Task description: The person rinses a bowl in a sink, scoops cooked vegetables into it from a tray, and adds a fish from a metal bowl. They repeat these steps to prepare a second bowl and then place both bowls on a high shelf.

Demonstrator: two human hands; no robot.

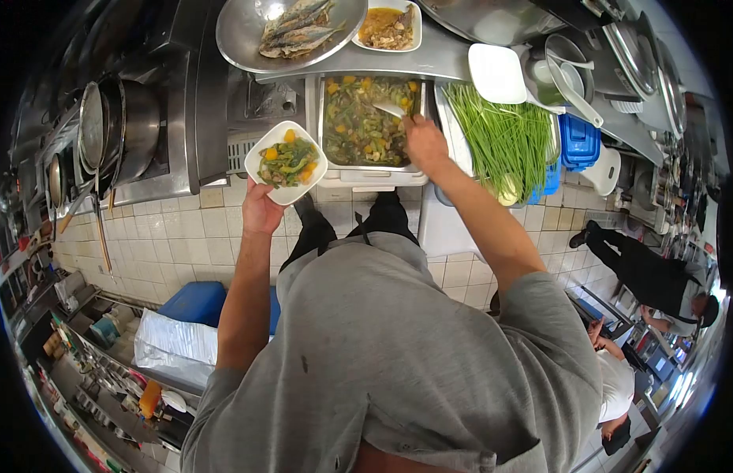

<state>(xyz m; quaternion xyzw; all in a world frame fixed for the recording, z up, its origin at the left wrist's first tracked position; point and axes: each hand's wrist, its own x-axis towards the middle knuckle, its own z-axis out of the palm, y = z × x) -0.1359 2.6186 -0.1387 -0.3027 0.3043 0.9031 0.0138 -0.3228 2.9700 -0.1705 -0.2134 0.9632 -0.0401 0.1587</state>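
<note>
My left hand (261, 210) grips the near edge of a square white bowl (254, 167), which holds cooked green vegetables with orange pieces (289, 164). To its right is a deep metal tray (322, 130) filled with the same kind of vegetable dish. My right hand (426, 146) reaches over the tray's right side, its fingers wrapped round a serving spoon (390, 109). The spoon's light-coloured part lies over the food; its far end is hard to make out.
A steel bowl of fish (224, 35) and a white dish of brown food (417, 31) stand on the counter. Long green stalks (500, 130) lie right of the tray. Pans (138, 130) stand left. Two other people (650, 264) (615, 382) are at the right.
</note>
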